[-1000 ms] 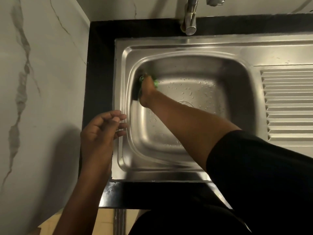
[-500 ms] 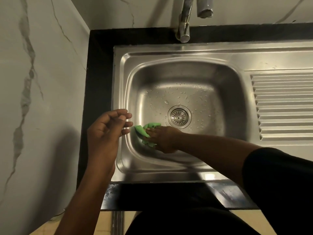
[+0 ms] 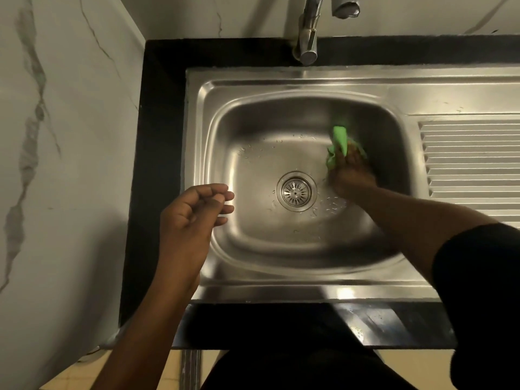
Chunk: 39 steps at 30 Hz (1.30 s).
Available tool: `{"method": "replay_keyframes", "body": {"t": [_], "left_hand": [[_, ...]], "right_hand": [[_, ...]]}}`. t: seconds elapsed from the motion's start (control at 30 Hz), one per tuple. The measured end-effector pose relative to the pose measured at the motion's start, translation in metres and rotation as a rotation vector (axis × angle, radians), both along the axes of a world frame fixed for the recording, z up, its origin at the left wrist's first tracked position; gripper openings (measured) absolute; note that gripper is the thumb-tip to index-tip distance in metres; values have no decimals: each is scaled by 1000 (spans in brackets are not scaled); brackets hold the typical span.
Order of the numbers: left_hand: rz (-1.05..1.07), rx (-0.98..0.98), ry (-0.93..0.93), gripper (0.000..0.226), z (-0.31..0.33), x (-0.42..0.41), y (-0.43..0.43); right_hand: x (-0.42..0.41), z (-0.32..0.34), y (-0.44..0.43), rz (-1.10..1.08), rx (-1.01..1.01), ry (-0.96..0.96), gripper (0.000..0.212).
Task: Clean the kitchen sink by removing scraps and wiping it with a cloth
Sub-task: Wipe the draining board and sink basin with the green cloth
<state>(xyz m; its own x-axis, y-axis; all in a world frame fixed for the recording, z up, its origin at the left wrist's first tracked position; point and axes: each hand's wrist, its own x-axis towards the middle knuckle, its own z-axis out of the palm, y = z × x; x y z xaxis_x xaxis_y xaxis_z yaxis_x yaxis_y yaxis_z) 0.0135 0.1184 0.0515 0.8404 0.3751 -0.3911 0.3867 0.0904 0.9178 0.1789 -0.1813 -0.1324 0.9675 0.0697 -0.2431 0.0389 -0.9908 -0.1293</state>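
Right hand grips green cloth, pressing it to right-rear of sink basin, beyond drain. Left hand hovers over left rim, fingers loosely curled, holding nothing. Droplets on basin floor.

The cloth is bright green, the one vivid colour. The sink is silver-grey steel with pale glints, its drainboard ruled in parallel ribs and its drain ringed with radial slots. The counter around it is black. The wall is white marble with grey veins. The tap is chrome, the sleeve black, the floor pale yellow tile
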Motion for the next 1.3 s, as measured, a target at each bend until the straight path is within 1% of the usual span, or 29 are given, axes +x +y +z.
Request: {"method": "replay_keyframes", "body": {"t": [0.03,0.07,0.13,0.17,0.23,0.4,0.5,0.57,0.67,0.77,0.8,0.83,0.87,0.9,1.0,1.07,1.1,1.17,1.23,1.27,1.3], "left_hand": [[0,0,1,21,0,0,0],[3,-1,1,21,0,0,1],[15,-10,-5,20,0,-1,4],[24,-15,-7,19,-1,-1,6],[44,-26,-6,18,-3,-2,10],[67,-16,26,17,-8,-3,14],[64,-4,32,19,-9,-4,13],[56,-9,25,17,-9,-4,10],[31,-11,17,18,-8,-3,1],[16,-11,18,18,-7,-1,-7],[10,-10,15,18,-6,0,-9],[2,-7,13,18,-6,0,-11],[-8,-4,10,18,-6,-1,-11],[-18,0,7,18,-6,-1,-11],[-30,5,5,18,-5,-3,-10],[-38,10,1,19,-4,-3,-8],[-39,10,-1,19,-4,-3,-7],[-38,10,4,19,-3,-3,-7],[-44,13,6,19,-3,-3,-6],[-48,15,7,19,-3,-3,-5],[-49,18,7,18,-4,-3,-4]], "right_hand": [[-3,-1,-4,-42,-9,9,57],[-2,-2,2,-109,6,69,60],[9,-4,32,-276,65,199,66],[15,-8,50,-317,75,217,67],[22,-15,89,-286,104,219,68],[14,-21,185,-16,180,231,78],[0,-21,214,162,214,237,78],[-11,-23,214,325,213,242,75],[-21,-24,195,543,209,233,81],[-17,-23,157,805,119,180,80],[-11,-22,143,849,91,152,78],[-5,-21,131,847,81,132,75],[1,-22,120,806,74,116,72],[8,-20,109,716,63,120,68],[26,-16,59,234,113,96,60],[23,-17,31,109,122,36,56],[20,-19,22,32,162,6,52],[15,-20,18,-221,319,-19,48],[14,-10,32,-603,552,-30,41],[17,-1,40,-829,714,-66,39],[24,13,49,-1056,934,-96,38]]}}
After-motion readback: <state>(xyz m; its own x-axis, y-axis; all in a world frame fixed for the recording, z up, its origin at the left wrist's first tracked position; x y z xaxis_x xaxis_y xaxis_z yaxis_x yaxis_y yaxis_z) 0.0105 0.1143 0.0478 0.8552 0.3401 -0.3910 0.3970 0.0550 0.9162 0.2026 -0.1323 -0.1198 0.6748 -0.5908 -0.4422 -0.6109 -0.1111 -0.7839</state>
